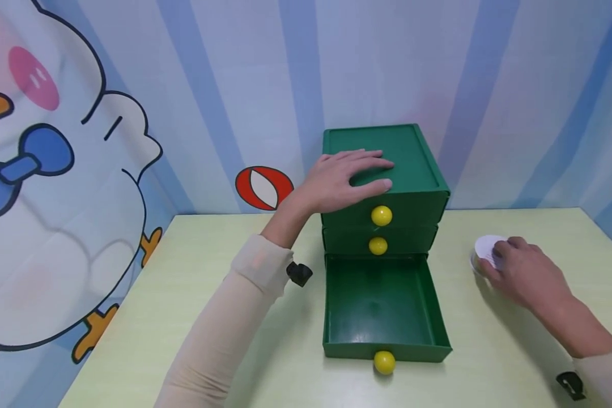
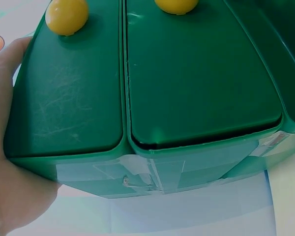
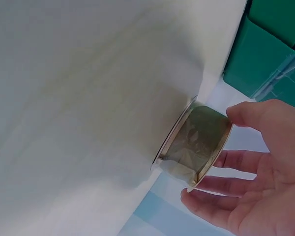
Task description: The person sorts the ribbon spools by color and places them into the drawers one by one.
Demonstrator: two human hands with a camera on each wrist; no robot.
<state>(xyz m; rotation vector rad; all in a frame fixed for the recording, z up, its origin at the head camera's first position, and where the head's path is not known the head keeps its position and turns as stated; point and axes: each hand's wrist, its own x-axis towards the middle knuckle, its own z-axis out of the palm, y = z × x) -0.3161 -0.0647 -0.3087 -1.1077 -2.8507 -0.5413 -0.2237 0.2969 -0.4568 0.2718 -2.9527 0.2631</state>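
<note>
A green three-drawer unit (image 1: 387,158) with yellow round knobs stands on the table. Its bottom drawer (image 1: 377,300) is pulled out, with a bare floor inside; the upper two are in. My left hand (image 1: 344,178) rests on the unit's top, fingers straight, thumb along the front edge; in the left wrist view the hand (image 2: 19,182) lies along the top's side. To the right of the unit, my right hand (image 1: 527,272) holds a ribbon spool (image 3: 194,140) with a white round face and olive winding. The thumb and fingertips grip its upper rim while its lower rim is at the table.
Behind the table (image 1: 214,255) hangs a pale blue striped backdrop (image 1: 387,62) with a large cartoon bird (image 1: 56,238) on the left and a red-and-white ball print (image 1: 262,187). Clear tape (image 2: 137,172) runs along the unit's side. A black wrist piece (image 1: 299,273) sits at my left cuff.
</note>
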